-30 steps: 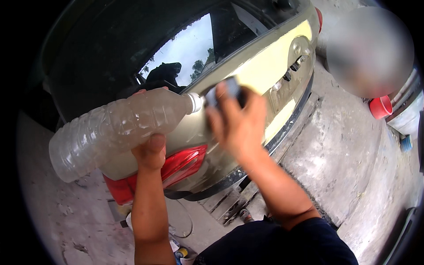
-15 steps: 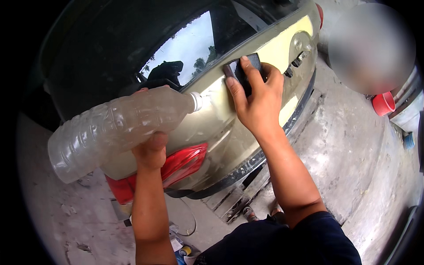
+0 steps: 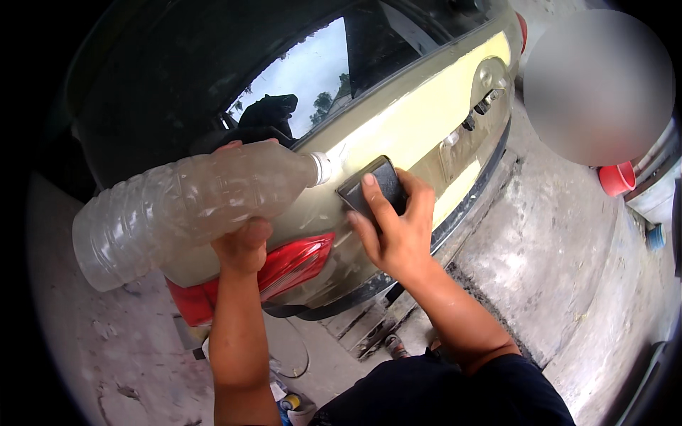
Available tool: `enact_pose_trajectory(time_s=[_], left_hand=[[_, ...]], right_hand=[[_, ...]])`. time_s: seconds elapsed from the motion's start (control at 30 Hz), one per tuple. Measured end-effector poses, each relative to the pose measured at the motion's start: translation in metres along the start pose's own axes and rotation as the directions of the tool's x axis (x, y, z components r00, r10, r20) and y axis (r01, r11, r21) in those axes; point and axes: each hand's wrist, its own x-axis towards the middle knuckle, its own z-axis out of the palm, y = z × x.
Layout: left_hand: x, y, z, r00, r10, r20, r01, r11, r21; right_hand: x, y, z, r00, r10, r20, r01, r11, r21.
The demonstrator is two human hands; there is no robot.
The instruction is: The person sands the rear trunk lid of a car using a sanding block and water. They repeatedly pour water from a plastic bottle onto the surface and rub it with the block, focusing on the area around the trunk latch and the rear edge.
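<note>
My left hand (image 3: 245,245) grips a large clear plastic bottle (image 3: 177,202) of cloudy liquid, lying almost sideways with its white cap end pointing right. In my right hand (image 3: 405,227) is a dark sanding block (image 3: 387,177), pinched between thumb and fingers. The block lies against the car's tailgate (image 3: 323,202), just below the bottle's mouth and beside a pale yellow coated patch (image 3: 433,96). The block's underside is hidden. Below the bottle sits the red tail light (image 3: 302,263).
The dark rear window (image 3: 170,92) is above the tailgate. Exposed black fittings (image 3: 486,103) stick out at the right. A red bucket (image 3: 616,179) and a blue container (image 3: 656,236) stand on the concrete floor (image 3: 540,241), near a blurred area. A yellow-topped can (image 3: 290,402) is low down.
My right hand has moved the sanding block down and slightly left over the tailgate, uncovering more of the yellow patch. The bottle has stayed nearly in place.
</note>
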Motion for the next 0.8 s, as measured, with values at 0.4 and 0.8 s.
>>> enact_pose_trajectory(time_s=[0.4,0.8], left_hand=[[0.001,0.003,0.005,0.998,-0.055,-0.028,0.054,0.998,-0.023],[-0.007,-0.003,-0.007,0.999,-0.017,-0.052,0.020,0.998,0.061]], right_hand=[[0.013,0.006,-0.001,1.000,-0.016,0.000,0.016,1.000,-0.006],[0.051,-0.002,0.003,0.999,-0.038,0.002,0.038,0.999,-0.033]])
